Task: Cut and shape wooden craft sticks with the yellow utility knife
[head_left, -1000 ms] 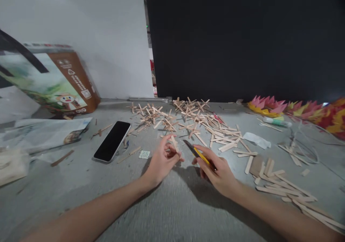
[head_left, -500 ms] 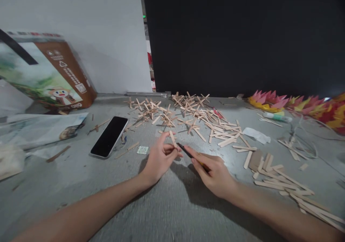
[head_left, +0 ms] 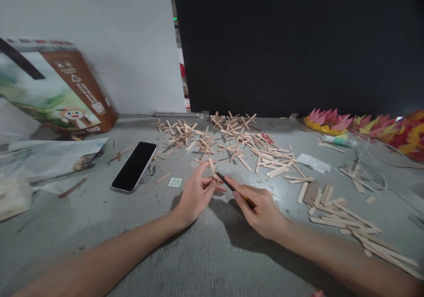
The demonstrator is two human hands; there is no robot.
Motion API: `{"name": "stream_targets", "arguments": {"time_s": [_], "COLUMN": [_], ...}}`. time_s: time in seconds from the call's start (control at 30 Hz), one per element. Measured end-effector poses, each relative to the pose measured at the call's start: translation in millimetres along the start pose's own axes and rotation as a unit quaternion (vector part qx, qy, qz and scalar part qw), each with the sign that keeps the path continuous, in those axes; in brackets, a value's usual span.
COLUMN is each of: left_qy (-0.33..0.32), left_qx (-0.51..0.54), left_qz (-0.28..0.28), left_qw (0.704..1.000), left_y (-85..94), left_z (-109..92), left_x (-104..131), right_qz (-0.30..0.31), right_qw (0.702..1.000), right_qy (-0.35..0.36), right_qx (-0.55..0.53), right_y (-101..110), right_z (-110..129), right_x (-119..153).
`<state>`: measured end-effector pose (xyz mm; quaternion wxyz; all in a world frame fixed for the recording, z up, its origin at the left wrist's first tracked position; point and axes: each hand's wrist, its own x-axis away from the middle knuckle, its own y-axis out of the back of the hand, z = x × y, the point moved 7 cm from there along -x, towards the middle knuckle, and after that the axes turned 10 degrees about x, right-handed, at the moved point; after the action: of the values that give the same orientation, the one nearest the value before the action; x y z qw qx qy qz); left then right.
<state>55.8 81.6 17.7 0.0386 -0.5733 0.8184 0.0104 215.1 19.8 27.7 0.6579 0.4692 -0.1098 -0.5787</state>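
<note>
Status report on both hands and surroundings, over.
Left hand pinching wooden stick. Right hand gripping knife, blade close to stick. Phone lying left of both hands.

I'd call this some sort of craft workshop: a scuffed grey worktop [head_left: 165, 266] strewn with wooden sticks [head_left: 279, 171], bright cut-out petals [head_left: 331, 119] towards its far right corner, white panel [head_left: 132, 45] and black panel [head_left: 298, 45] along the back edge.
</note>
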Motion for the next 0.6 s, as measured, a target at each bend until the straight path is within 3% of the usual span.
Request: {"name": "stream_targets", "arguments": {"time_s": [0.3,0.6], "left_qy": [-0.017,-0.027], "left_qx": [-0.017,-0.016], "left_qz": [-0.01,-0.002], "left_qw": [1.0,1.0], "left_y": [4.9,4.0], "left_z": [11.0,6.8], "left_x": [-0.6,0.4], "right_qz": [0.038,0.077], "right_qw": [0.997,0.969], "right_qy": [-0.056,-0.183], "right_qx": [-0.03,-0.145], "right_y": [-2.7,-8.8], "right_z": [6.6,3.5], "right_x": [-0.8,1.9]}}
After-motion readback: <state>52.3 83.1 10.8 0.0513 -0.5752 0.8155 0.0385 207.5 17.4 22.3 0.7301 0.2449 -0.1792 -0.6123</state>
